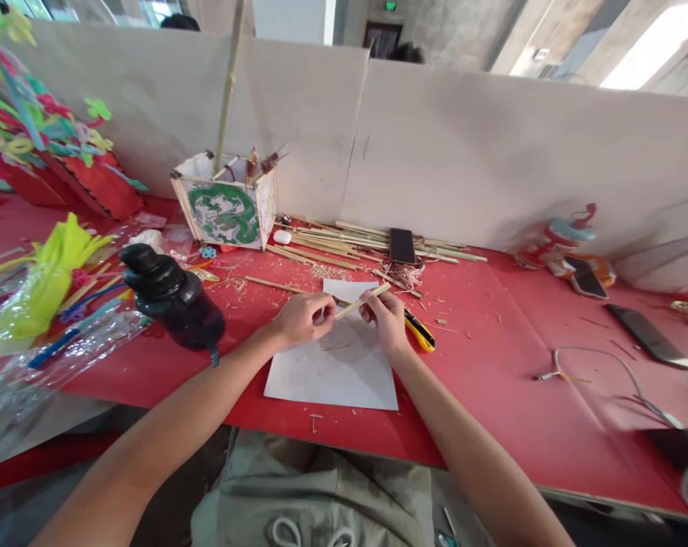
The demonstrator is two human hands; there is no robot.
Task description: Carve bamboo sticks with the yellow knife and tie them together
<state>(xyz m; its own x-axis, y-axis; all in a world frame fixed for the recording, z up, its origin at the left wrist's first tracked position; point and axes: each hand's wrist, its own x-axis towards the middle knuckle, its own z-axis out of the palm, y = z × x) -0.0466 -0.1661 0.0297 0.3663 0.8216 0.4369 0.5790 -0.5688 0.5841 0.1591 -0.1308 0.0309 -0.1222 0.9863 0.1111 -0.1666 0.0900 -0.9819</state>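
A short pale bamboo strip (352,305) slants between my two hands above a sheet of white paper (344,372). My right hand (385,317) pinches it near its upper end. My left hand (306,317) is closed at the strip's lower end, with the fingertips curled together there. Beside my right wrist lies a yellow and black utility knife (420,333), its front part hidden by that hand. A longer thin stick (272,285) rests on the red table and runs behind my left hand.
A black bottle (172,296) stands left of my forearm. Behind are a dragon-painted lantern frame (223,213), several bamboo strips (321,247) and a phone (401,246). Plastic wrap (93,342) lies left; a cable (600,353) and another phone (648,334) lie right. Shavings litter the tabletop.
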